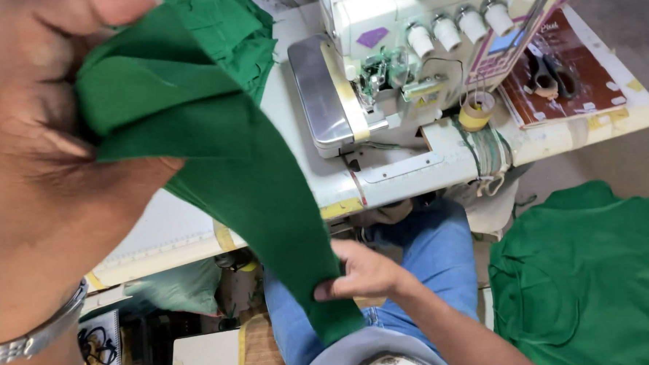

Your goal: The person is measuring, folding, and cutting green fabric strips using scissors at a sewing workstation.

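A strip of green knit fabric (251, 171) stretches slantwise from the upper left of the view down to the person's lap, held taut in the air in front of the sewing table (195, 225). The left hand (39, 166), raised close to the camera, is closed around the bunched upper end of the fabric, with folds gripped between thumb and fingers; a metal bracelet (32, 337) circles its wrist. The right hand (361, 272), lower down over the blue jeans (444, 257), pinches the strip's lower end between thumb and fingertips. More green fabric (238, 33) lies heaped on the table's far left part, just behind the held strip. Toward the table's right half stands a cream overlock sewing machine (421, 47) with a row of white tension knobs (453, 27) and a metal plate (321, 95) on its left side. A roll of yellow tape (476, 110) sits at the machine's front, and black scissors (553, 77) rest on a brown board (575, 69) near the table's right edge. Beside the table, at lower right, lies a pile of green garments (591, 280).
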